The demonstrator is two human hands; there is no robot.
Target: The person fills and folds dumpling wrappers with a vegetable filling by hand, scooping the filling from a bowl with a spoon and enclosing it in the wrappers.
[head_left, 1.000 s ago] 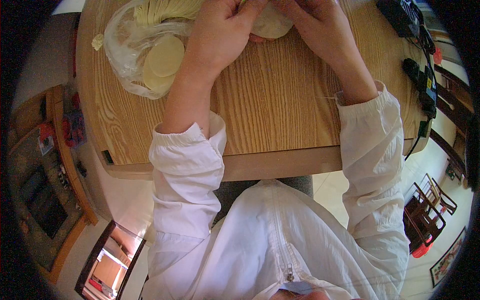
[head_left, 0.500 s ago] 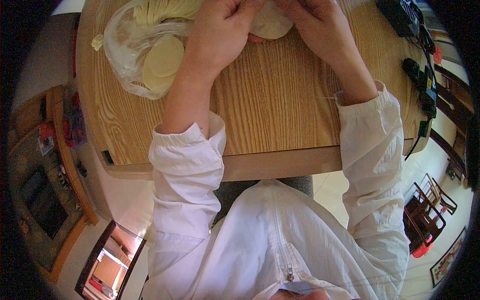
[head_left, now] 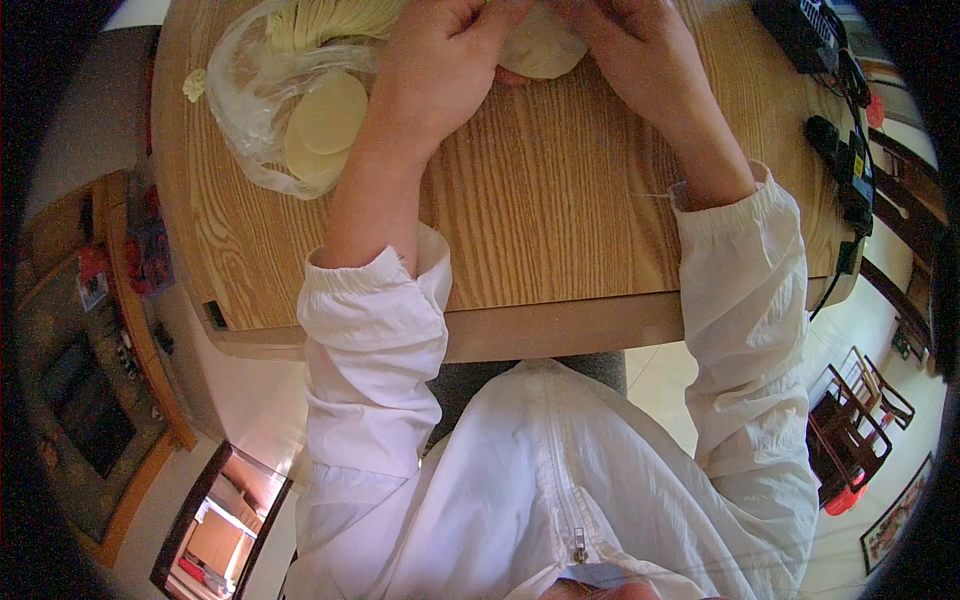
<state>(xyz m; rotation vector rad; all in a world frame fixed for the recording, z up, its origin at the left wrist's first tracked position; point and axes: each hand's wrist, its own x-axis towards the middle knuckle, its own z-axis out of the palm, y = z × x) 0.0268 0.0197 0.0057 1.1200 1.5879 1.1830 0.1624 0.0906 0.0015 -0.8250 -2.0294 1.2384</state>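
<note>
Left hand [head_left: 440,62] and right hand [head_left: 632,52], as before, around dough wrapper [head_left: 545,52]

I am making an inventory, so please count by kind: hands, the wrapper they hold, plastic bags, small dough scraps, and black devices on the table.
hands: 2, left hand, right hand
held wrapper: 1
plastic bag: 1
dough scrap: 1
black devices: 2
total: 7

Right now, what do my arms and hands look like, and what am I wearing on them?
Your left hand and right hand are bare: no gloves or watch show. The left sleeve and right sleeve are white, thin, crinkled fabric with gathered elastic cuffs, part of a white zip-front jacket.
</note>
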